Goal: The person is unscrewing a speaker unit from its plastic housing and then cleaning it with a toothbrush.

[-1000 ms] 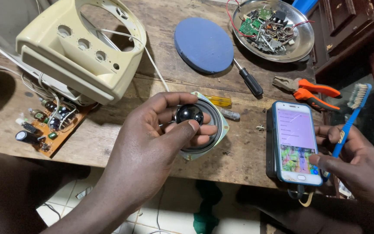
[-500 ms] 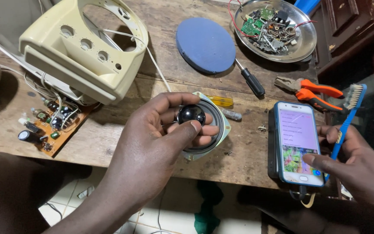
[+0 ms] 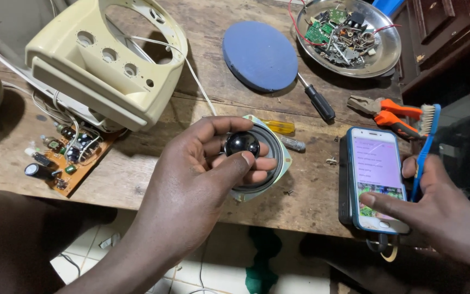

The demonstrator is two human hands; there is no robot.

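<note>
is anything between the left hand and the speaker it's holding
Nothing visible does. The left hand already wraps the round speaker, fingers around its black centre dome, above the wooden table.

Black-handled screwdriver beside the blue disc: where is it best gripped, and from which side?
Probably the thick black handle of the screwdriver, from above. It lies flat, handle toward the person with bare wood either side; the thin shaft runs up beside the blue disc.
</note>
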